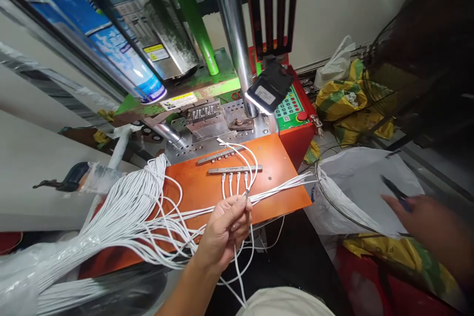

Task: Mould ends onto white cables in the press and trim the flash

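My left hand [227, 229] is closed in a pinch on a white cable [238, 276], just above the front edge of the orange board [283, 160]. A tiny connector end shows at the fingertips. Beyond it lies a metal bar [237, 170] with several white cable ends seated along its near side. A second toothed bar [218, 157] rests behind it. Out to the right, my right hand [425, 217] is blurred and closed around dark-handled cutters or pliers [395, 190], over a white plastic bag [365, 173]. The tool's exact kind is unclear.
A thick bundle of white cables [126, 202] fans across the board's left side. Behind stands a press with a metal mold [205, 116], steel columns [237, 34] and a control panel [291, 108]. A spray can [122, 54] hangs upper left. Yellow sacks [340, 98] lie right.
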Available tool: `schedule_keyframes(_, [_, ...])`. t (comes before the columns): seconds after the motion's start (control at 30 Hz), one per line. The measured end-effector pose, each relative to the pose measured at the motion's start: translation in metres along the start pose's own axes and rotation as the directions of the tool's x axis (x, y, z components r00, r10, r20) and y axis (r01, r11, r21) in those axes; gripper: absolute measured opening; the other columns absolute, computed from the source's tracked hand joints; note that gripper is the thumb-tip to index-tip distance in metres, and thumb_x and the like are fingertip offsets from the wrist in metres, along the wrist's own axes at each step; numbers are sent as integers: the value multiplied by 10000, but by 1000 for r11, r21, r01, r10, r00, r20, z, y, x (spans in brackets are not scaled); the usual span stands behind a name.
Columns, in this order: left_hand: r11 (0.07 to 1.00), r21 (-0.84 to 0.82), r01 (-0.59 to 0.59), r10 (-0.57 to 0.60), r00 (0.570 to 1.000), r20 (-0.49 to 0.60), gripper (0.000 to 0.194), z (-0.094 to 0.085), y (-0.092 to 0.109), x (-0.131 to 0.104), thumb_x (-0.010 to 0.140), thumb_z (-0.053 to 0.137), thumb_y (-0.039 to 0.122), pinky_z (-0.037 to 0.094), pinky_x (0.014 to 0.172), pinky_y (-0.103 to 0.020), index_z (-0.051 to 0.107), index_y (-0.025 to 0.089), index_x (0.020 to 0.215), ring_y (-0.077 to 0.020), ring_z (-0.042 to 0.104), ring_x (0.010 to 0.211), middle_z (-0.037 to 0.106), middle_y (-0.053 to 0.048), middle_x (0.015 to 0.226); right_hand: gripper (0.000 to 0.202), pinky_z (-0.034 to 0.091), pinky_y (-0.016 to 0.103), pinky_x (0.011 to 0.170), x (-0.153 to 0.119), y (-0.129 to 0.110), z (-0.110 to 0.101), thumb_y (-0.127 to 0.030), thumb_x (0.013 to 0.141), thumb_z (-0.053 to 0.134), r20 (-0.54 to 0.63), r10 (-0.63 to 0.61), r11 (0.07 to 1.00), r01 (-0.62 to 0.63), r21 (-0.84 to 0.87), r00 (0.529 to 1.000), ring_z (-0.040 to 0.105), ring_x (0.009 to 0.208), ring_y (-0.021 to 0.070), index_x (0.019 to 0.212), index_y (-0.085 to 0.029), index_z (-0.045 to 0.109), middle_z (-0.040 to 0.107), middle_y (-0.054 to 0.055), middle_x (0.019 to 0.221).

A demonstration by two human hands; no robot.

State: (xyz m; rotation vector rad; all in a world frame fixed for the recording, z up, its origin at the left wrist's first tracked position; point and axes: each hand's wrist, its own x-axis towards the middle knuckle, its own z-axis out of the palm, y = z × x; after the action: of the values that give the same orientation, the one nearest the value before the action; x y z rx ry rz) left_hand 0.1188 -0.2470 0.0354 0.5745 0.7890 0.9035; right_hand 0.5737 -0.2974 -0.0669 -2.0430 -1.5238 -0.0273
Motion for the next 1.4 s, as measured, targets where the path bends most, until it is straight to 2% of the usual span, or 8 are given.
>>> schedule_keyframes(0.17, [989, 148, 6, -6, 1000, -3, 369, 23, -16, 4, 901, 803, 434, 168, 361, -122, 626, 145, 756, -15, 176, 400, 325, 102, 510, 310, 542, 349, 780, 1, -159, -16, -503, 964, 675, 317, -157, 802, -66, 594, 935, 708, 892, 249, 860, -227, 771, 759, 72, 961])
schedule_keyframes(0.27, [972, 235, 3, -5, 1000, 9, 398, 30, -27, 2, 900, 797, 466, 177, 371, -137, 602, 154, 750, -22, 224, 403, 372, 90, 525, 226, 505, 287, 745, -2, -234, -10, -425, 943, 713, 423, -371, 589, -143, 795, 826, 656, 816, 182, 904, -205, 751, 724, 19, 890])
schedule_keyframes(0.37, [957, 287, -34, 30, 999, 17, 391, 26, -32, -4, 924, 767, 488, 188, 385, -155, 598, 166, 781, -38, 246, 424, 395, 83, 546, 263, 422, 254, 636, -7, -267, 4, -372, 944, 680, 479, -446, 472, -256, 844, 756, 531, 673, 129, 764, -180, 681, 610, -22, 708])
schedule_keyframes(0.63, [690, 689, -222, 321, 947, -15, 295, 2, -37, -29, 1023, 663, 407, 313, 525, -193, 702, 149, 885, -79, 387, 585, 502, 24, 680, 307, 361, 251, 598, -19, -275, 24, -391, 908, 683, 590, -360, 410, -445, 796, 723, 444, 620, 112, 707, -162, 645, 525, -35, 639])
schedule_keyframes(0.8, [765, 631, -129, 212, 975, -59, 300, -7, -40, -33, 1035, 629, 447, 336, 510, -199, 715, 160, 1031, -97, 430, 581, 505, 27, 672, 339, 361, 259, 610, -24, -271, 32, -417, 978, 639, 569, -373, 477, -375, 795, 733, 448, 633, 118, 748, -169, 652, 537, -33, 665])
schedule_keyframes(0.97, [795, 598, -101, 211, 971, -117, 350, -11, -30, -30, 1011, 655, 477, 304, 483, -198, 725, 142, 1087, -89, 395, 551, 490, 33, 654, 488, 358, 292, 647, -26, -254, 30, -479, 1116, 431, 348, -569, 649, 147, 746, 745, 505, 704, 151, 768, -182, 601, 588, 16, 772])
schedule_keyframes(1.1, [751, 653, -100, 215, 972, -98, 331, -10, -20, -28, 1019, 645, 466, 296, 512, -202, 736, 149, 1039, -86, 374, 570, 475, 37, 654, 458, 359, 335, 697, -24, -244, 26, -397, 1116, 461, 138, -741, 640, 630, 439, 657, 543, 820, 203, 737, -180, 598, 645, 77, 891])
schedule_keyframes(1.4, [737, 674, -55, 78, 997, -4, 357, -13, -8, -27, 1057, 575, 474, 280, 510, -190, 681, 163, 917, -82, 390, 591, 495, 26, 694, 344, 308, 364, 671, -5, -239, 27, -354, 1013, 679, 110, -883, 469, 850, 239, 456, 498, 804, 230, 710, -199, 627, 601, 54, 791])
